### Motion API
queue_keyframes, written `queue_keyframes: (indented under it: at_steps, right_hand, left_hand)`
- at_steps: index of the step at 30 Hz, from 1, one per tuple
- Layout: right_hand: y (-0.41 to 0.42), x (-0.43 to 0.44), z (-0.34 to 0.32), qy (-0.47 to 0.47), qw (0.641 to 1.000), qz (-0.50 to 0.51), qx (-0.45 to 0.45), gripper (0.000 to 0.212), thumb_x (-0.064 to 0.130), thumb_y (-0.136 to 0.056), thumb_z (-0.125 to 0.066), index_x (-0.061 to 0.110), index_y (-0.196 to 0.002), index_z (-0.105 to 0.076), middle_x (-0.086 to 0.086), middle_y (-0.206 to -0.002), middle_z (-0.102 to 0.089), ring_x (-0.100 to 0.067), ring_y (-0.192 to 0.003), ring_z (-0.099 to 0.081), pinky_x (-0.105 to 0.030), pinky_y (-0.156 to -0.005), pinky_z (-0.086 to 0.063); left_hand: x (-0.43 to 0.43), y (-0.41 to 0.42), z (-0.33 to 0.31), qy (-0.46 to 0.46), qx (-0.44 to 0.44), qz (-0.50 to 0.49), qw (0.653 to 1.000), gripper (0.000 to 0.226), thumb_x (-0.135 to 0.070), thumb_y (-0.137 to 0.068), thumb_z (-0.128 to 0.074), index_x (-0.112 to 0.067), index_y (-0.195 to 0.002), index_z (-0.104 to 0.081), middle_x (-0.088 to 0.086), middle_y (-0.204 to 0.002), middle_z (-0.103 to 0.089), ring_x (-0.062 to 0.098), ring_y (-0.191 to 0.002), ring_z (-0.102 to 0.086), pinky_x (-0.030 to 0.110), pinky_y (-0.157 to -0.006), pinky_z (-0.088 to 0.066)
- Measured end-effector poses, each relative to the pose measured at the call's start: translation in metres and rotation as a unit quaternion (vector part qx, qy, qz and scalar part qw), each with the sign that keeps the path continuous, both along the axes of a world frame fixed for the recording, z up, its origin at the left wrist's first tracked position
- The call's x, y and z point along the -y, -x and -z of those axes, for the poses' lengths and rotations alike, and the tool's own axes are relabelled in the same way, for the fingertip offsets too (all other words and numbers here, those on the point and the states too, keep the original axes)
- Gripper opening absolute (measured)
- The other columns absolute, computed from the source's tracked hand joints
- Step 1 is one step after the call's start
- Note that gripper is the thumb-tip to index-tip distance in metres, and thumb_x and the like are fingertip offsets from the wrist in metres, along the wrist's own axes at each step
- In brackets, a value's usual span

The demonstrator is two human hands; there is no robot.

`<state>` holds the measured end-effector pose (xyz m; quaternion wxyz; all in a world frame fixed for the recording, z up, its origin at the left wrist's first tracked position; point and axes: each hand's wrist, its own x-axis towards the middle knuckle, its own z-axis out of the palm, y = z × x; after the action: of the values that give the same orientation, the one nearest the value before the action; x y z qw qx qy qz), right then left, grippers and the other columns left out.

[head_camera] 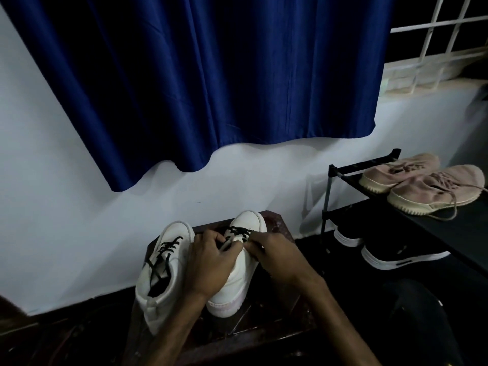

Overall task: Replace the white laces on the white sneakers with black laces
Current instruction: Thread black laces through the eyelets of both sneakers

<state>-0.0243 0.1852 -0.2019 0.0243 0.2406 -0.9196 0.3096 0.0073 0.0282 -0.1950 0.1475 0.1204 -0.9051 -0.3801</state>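
Two white sneakers stand on a small dark wooden stool (277,336). The left sneaker (163,276) has a black lace (165,250) threaded through its eyelets, with loose ends falling toward its opening. The right sneaker (245,276) carries a black lace (239,231) across its front eyelets. My left hand (208,262) lies over this sneaker's tongue, fingers curled and pinching a lace. My right hand (274,253) pinches the black lace at the shoe's right side. My hands hide the eyelets under them.
A black shoe rack (335,175) stands at the right, with a pair of pink sneakers (427,186) on top and dark sneakers with white soles (396,256) below. A blue curtain (211,75) hangs on the white wall behind. A barred window (443,38) is at the upper right.
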Motion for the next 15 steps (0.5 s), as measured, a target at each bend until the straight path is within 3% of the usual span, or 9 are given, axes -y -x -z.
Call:
queue_keyframes:
  at_steps: [2, 4, 6, 7, 10, 13, 15]
  right_hand:
    - [-0.004, -0.015, -0.004, -0.026, 0.997, -0.032, 0.071, 0.020, 0.040, -0.096, -0.049, 0.026, -0.084, -0.057, 0.003, -0.080, -0.066, -0.013, -0.075, -0.062, -0.033, -0.069, -0.049]
    - [-0.010, -0.030, -0.009, -0.091, 0.974, -0.068, 0.197, 0.026, 0.032, -0.095, -0.052, 0.022, -0.071, -0.056, 0.003, -0.069, -0.066, -0.008, -0.060, -0.060, -0.032, -0.071, -0.051]
    - [-0.018, -0.037, -0.015, -0.156, 0.943, -0.069, 0.285, 0.030, 0.027, -0.094, -0.053, 0.020, -0.066, -0.058, 0.001, -0.071, -0.067, -0.010, -0.063, -0.061, -0.029, -0.073, -0.051]
    - [-0.020, -0.038, -0.018, -0.189, 0.937, -0.065, 0.286, 0.029, 0.029, -0.095, -0.054, 0.021, -0.067, -0.061, 0.000, -0.075, -0.069, -0.011, -0.069, -0.063, -0.028, -0.076, -0.050]
    - [-0.015, -0.033, -0.024, -0.235, 0.961, 0.004, 0.146, 0.030, 0.048, -0.092, -0.053, 0.022, -0.090, -0.067, 0.000, -0.096, -0.068, -0.018, -0.090, -0.065, -0.034, -0.080, -0.050]
    - [-0.004, -0.013, -0.017, -0.068, 0.995, 0.074, -0.002, 0.040, 0.056, -0.092, -0.046, 0.017, -0.088, -0.058, -0.004, -0.093, -0.066, -0.026, -0.088, -0.063, -0.031, -0.065, -0.041]
    - [-0.001, 0.005, -0.009, -0.041, 0.997, 0.047, -0.035, 0.032, 0.046, -0.096, -0.045, 0.017, -0.086, -0.054, -0.005, -0.094, -0.065, -0.026, -0.090, -0.061, -0.032, -0.064, -0.037]
  left_hand:
    - [-0.001, -0.001, -0.001, 0.002, -0.003, -0.006, 1.000, 0.027, -0.045, -0.072, -0.063, -0.023, -0.084, -0.054, 0.003, -0.094, -0.058, 0.027, -0.098, -0.053, 0.036, -0.086, -0.041]
    - [-0.003, 0.000, -0.002, 0.004, -0.012, -0.007, 1.000, 0.025, -0.045, -0.072, -0.063, -0.025, -0.081, -0.052, 0.004, -0.091, -0.059, 0.027, -0.096, -0.054, 0.035, -0.083, -0.040]
    - [-0.002, 0.000, -0.001, 0.006, -0.011, -0.006, 1.000, 0.024, -0.046, -0.071, -0.062, -0.027, -0.079, -0.050, 0.003, -0.090, -0.060, 0.026, -0.095, -0.053, 0.033, -0.081, -0.038]
    - [-0.002, -0.001, 0.000, 0.005, -0.010, -0.007, 1.000, 0.024, -0.046, -0.071, -0.062, -0.027, -0.079, -0.049, 0.003, -0.090, -0.059, 0.026, -0.095, -0.053, 0.032, -0.080, -0.036]
    - [-0.004, -0.001, -0.001, 0.001, -0.018, -0.009, 1.000, 0.025, -0.046, -0.070, -0.061, -0.026, -0.080, -0.050, 0.003, -0.091, -0.058, 0.026, -0.097, -0.051, 0.032, -0.081, -0.036]
    - [-0.003, 0.000, -0.002, 0.005, -0.017, -0.012, 1.000, 0.025, -0.044, -0.071, -0.064, -0.025, -0.081, -0.051, 0.002, -0.090, -0.057, 0.026, -0.098, -0.051, 0.032, -0.082, -0.036]
    - [-0.002, 0.000, 0.000, -0.004, -0.012, -0.008, 1.000, 0.028, -0.049, -0.069, -0.061, -0.025, -0.080, -0.051, 0.003, -0.090, -0.060, 0.026, -0.098, -0.052, 0.033, -0.083, -0.038]
